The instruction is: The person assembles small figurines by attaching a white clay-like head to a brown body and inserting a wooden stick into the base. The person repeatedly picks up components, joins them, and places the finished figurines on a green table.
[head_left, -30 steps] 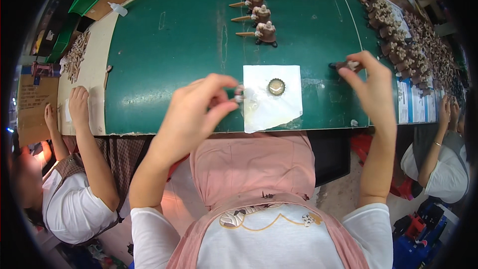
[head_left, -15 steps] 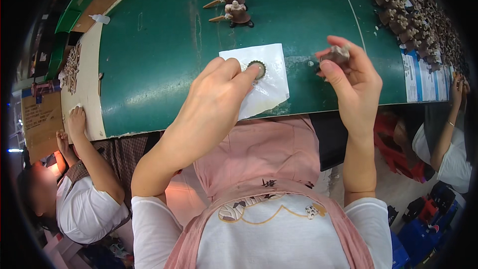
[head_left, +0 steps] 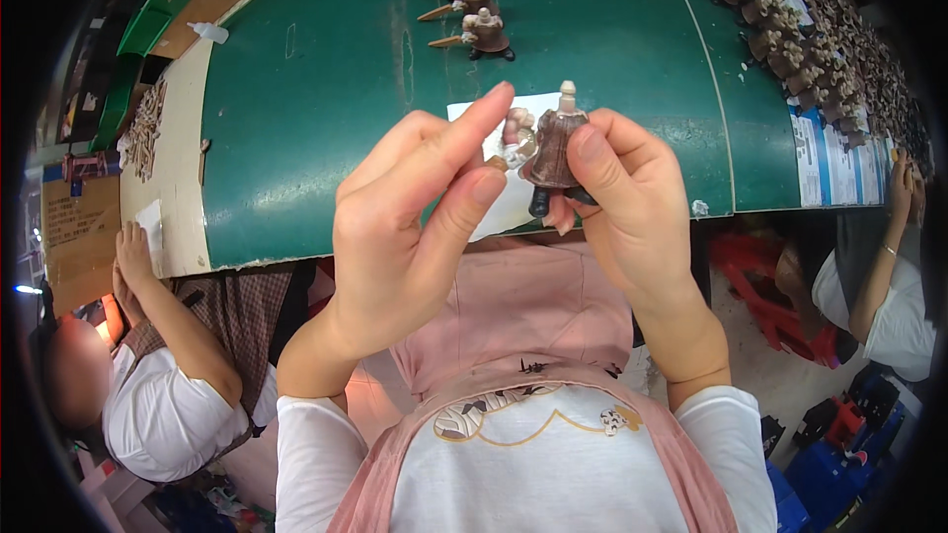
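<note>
My right hand (head_left: 632, 192) grips a small figurine (head_left: 558, 150) with a brown robe, dark feet, pale arm and peg-like neck, holding it upright above the table. Close against its arm, my left hand (head_left: 410, 202) has its index finger stretched up. At the left thumb tip shows the end of a small brown piece (head_left: 497, 164); the rest is hidden by the fingers. Behind both hands lies a white sheet (head_left: 509, 199), partly covered. The bottle cap seen on it earlier is hidden now.
Finished-looking figurines (head_left: 484, 32) with pointed tan pieces stand in a row on the green table (head_left: 306, 138). Many more figurines (head_left: 805, 49) crowd the far right. Small pale pieces (head_left: 143, 133) and a white bottle (head_left: 208, 32) lie left. Co-workers sit at both sides.
My left hand has lifted from the bottle cap on the sheet. My right hand has brought the figurine leftward, and both hands now meet above the sheet.
</note>
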### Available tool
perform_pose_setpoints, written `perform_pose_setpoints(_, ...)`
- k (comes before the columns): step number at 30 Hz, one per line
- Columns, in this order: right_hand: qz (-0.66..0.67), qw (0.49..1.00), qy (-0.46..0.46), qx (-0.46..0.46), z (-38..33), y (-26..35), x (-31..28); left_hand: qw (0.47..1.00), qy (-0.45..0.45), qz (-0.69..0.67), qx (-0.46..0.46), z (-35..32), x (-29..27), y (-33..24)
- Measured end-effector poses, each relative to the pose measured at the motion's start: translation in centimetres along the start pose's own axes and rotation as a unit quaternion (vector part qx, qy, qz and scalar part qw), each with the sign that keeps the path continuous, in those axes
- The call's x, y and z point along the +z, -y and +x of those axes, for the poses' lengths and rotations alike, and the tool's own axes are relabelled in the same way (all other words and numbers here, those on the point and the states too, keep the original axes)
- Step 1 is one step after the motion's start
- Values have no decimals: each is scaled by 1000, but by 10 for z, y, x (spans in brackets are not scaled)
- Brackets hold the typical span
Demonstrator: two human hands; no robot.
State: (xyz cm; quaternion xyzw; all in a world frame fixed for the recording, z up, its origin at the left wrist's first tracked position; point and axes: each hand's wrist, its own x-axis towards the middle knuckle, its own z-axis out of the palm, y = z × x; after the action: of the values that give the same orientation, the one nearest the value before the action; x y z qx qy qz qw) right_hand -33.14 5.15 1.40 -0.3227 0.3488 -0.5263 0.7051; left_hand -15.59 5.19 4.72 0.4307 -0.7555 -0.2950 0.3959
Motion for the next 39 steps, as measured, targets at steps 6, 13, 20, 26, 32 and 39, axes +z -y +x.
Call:
perform_pose_setpoints(6,-13,999,3,-30,-1,-10,13,999,-6,6,34,-6,-3,7)
perform_pose_setpoints(13,-59,996,-7,-68,-6,-10,14,995,-46,28,80,-10,1,10)
perform_pose_setpoints(20,-133,987,7,-89,-8,-5,14,994,-51,43,91,-18,-1,9)
perform_pose_setpoints(26,-15,997,66,-34,-8,-7,7,994,-57,25,93,-23,-4,2)
perform_pose_setpoints(32,-9,995,9,-97,-17,-12,17,981,-114,56,147,-26,5,0)
perform_pose_setpoints(39,-22,994,24,-100,-18,-13,11,983,-110,34,140,-25,4,-4)
